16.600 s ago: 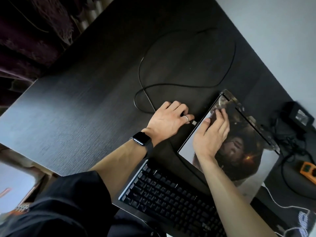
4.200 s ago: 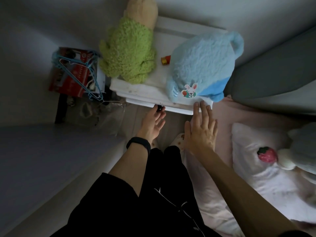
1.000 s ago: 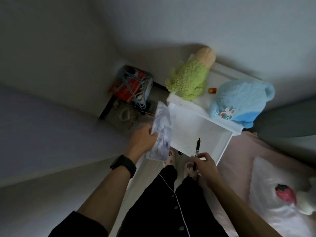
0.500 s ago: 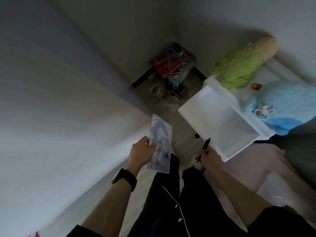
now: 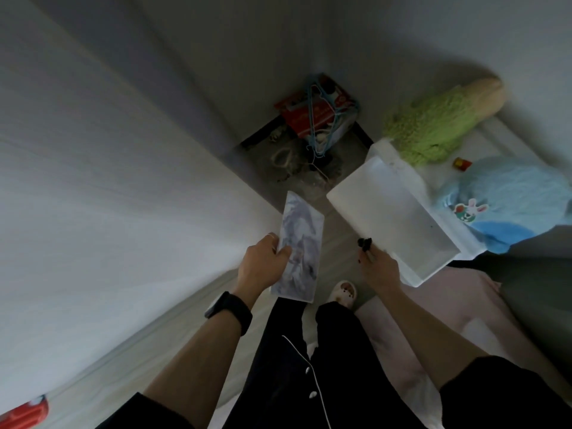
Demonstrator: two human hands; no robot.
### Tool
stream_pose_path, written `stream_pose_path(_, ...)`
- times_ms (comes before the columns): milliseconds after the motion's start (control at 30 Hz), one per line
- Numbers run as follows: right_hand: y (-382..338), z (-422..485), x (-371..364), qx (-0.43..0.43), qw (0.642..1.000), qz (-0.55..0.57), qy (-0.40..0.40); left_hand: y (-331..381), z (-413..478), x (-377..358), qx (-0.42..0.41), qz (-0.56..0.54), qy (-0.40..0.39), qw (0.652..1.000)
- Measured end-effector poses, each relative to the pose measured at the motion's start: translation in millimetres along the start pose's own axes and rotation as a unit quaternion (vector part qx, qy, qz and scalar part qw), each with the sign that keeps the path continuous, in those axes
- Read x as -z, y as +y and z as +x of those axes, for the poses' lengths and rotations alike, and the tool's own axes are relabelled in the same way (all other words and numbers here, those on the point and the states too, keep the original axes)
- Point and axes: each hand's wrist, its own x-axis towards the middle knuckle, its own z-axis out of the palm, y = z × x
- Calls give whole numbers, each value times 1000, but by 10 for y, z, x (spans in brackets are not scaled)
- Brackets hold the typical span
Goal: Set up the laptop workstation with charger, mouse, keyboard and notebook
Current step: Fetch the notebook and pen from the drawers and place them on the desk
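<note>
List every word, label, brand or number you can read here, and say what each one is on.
None can be read.
Red box in the corner: white print, too blurred.
Blue plush: a rabbit patch, picture only.
Notebook in the left hand: marbled cover, no lettering visible.
</note>
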Motion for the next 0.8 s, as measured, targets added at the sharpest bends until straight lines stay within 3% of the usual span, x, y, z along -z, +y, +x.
stream_pose_path(167,-91,351,85,97,994,-58,10,22,15,-20,1,-10,-1,1000)
stream_pose_path(333,-43,702,375,57,995,-67,52,-108,-38,-96,24,-10,-7,1000)
stream_pose_path(467,-72,805,624,69,993,-90,26,-236,-110,-71,36,-22,-8,999)
stream_pose_path(600,-77,582,602,17,999,-39,31,-393,-190,-73,47,-31,-1,998)
stream_pose_path(800,-418,-118,464,39,999,13,8,-818,-415,-148,90,-66,10,994)
